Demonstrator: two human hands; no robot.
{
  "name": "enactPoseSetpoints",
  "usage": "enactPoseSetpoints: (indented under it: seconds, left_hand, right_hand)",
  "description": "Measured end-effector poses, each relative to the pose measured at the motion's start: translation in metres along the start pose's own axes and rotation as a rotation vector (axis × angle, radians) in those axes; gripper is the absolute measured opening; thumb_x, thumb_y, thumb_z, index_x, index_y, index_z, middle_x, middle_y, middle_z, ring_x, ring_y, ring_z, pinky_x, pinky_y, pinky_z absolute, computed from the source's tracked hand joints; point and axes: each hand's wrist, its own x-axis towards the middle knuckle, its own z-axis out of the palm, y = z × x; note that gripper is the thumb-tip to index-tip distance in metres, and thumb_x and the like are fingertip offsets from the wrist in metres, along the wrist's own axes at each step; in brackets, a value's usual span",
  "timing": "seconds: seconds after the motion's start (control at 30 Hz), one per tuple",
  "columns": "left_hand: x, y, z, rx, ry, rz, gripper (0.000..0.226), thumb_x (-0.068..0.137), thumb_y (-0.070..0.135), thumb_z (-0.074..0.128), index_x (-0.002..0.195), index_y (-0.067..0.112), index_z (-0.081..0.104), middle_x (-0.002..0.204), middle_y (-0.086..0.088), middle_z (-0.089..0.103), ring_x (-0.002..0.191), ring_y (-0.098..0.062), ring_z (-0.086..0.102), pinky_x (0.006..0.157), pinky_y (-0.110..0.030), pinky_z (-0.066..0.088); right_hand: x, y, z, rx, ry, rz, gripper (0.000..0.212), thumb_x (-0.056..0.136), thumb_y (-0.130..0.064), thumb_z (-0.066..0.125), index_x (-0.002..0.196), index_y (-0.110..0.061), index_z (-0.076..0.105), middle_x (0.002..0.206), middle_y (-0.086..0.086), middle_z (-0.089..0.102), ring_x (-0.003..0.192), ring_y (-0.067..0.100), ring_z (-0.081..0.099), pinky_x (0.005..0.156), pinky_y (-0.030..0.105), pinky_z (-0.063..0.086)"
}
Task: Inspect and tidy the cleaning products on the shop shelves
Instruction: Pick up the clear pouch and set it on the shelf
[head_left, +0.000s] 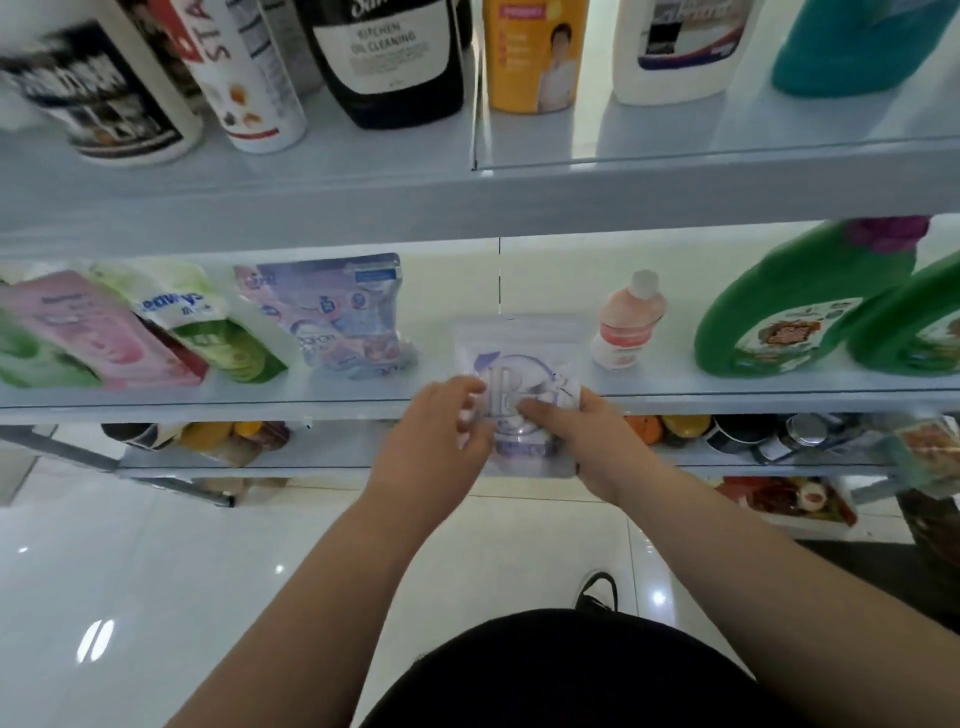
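A clear and lilac refill pouch (519, 353) with a round purple emblem is held upright in front of the middle shelf's edge (208, 402). My left hand (436, 431) grips its left side, fingers curled over the front. My right hand (582, 436) holds its right side, thumb pressed on the front. The pouch's lower part hangs below the shelf edge. To its left stand a blue-pink pouch (348, 317), a green-white pouch (202, 322) and a pink pouch (88, 332). A small pink bottle (628, 322) stands to its right.
Two big green detergent jugs (800, 312) fill the shelf's right end. The upper shelf carries a black kitchen cleaner bottle (389, 57), a yellow bottle (535, 57), white bottles and a teal jug (857, 47). Jars and cans sit on the lower shelf (753, 431). Glossy white floor below.
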Motion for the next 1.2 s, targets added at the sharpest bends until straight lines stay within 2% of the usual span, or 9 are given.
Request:
enactPoseSetpoints:
  seconds: [0.13,0.27,0.37,0.47,0.67,0.77,0.97,1.13,1.2]
  left_hand:
    - [-0.032,-0.022,0.001,-0.165,-0.202,-0.069,0.06,0.083,0.044,0.076,0.136,0.03,0.051,0.128,0.012,0.058,0.112,-0.007,0.06,0.097,-0.03,0.051]
    - [-0.048,-0.044,-0.021,-0.435,-0.138,-0.213,0.041,0.088,0.024,0.073,0.126,0.023,0.058,0.106,0.0,0.073,0.089,-0.019,0.073,0.082,-0.041,0.062]
    - [-0.062,-0.055,-0.037,-1.038,-0.179,-0.369,0.024,0.099,0.007,0.057,0.122,0.014,0.061,0.115,-0.016,0.073,0.098,-0.032,0.074,0.081,-0.042,0.063]
    - [-0.079,-0.057,-0.044,-1.405,-0.258,-0.513,0.027,0.104,0.017,0.049,0.127,0.006,0.058,0.114,-0.021,0.073,0.093,-0.033,0.074,0.07,-0.038,0.063]
    - [-0.105,-0.058,-0.033,-1.357,-0.409,-0.602,0.03,0.104,0.024,0.049,0.127,0.006,0.056,0.11,-0.022,0.074,0.091,-0.034,0.075,0.067,-0.039,0.063]
    - [-0.113,-0.059,-0.027,-1.291,-0.375,-0.551,0.026,0.101,0.018,0.055,0.126,0.01,0.06,0.112,-0.017,0.074,0.093,-0.03,0.074,0.068,-0.037,0.061]
    - [-0.12,-0.04,-0.006,-1.113,-0.267,-0.356,0.034,0.099,0.001,0.053,0.131,0.008,0.061,0.126,-0.014,0.071,0.119,-0.037,0.065,0.101,-0.053,0.053]
    - [-0.141,-0.002,0.03,-1.313,-0.15,-0.434,0.038,0.099,0.009,0.052,0.136,0.009,0.056,0.128,-0.014,0.069,0.118,-0.035,0.066,0.096,-0.052,0.056]
    - [-0.151,0.014,0.043,-1.433,-0.169,-0.532,0.042,0.093,0.017,0.055,0.132,0.004,0.06,0.115,-0.015,0.072,0.101,-0.03,0.071,0.084,-0.042,0.06]
  right_hand:
    - [-0.035,0.014,0.034,-0.052,-0.094,0.011,0.019,0.1,-0.029,0.061,0.117,-0.024,0.068,0.11,0.002,0.077,0.097,0.018,0.074,0.084,0.039,0.06]
    - [-0.063,0.03,0.062,-0.016,-0.081,-0.002,0.032,0.099,-0.033,0.061,0.13,-0.024,0.065,0.125,0.003,0.071,0.118,0.02,0.066,0.093,0.042,0.057]
    - [-0.076,0.041,0.073,-0.045,0.119,-0.033,0.032,0.096,-0.029,0.068,0.126,-0.019,0.062,0.124,0.008,0.069,0.114,0.021,0.065,0.091,0.04,0.055]
    - [-0.09,0.057,0.077,0.027,0.16,0.076,0.038,0.092,-0.041,0.071,0.122,-0.019,0.065,0.115,0.003,0.071,0.11,0.021,0.063,0.086,0.039,0.053]
    - [-0.117,0.07,0.077,0.175,0.13,0.102,0.027,0.095,-0.029,0.066,0.116,-0.012,0.067,0.101,0.008,0.074,0.097,0.025,0.065,0.086,0.039,0.054]
    - [-0.125,0.067,0.067,0.139,0.087,0.057,0.025,0.095,-0.021,0.067,0.119,-0.015,0.067,0.11,0.009,0.076,0.102,0.027,0.067,0.101,0.047,0.052]
    - [-0.139,0.054,0.036,0.066,-0.01,-0.041,0.031,0.093,-0.006,0.066,0.123,-0.012,0.068,0.117,0.012,0.075,0.114,0.039,0.068,0.103,0.056,0.052]
    - [-0.159,0.055,-0.002,0.186,-0.115,0.006,0.054,0.093,-0.047,0.052,0.134,-0.014,0.064,0.131,0.012,0.069,0.127,0.036,0.06,0.109,0.052,0.047]
    - [-0.166,0.057,-0.017,0.148,-0.107,0.013,0.058,0.089,-0.057,0.058,0.133,-0.021,0.066,0.135,0.009,0.066,0.133,0.033,0.055,0.115,0.055,0.041]
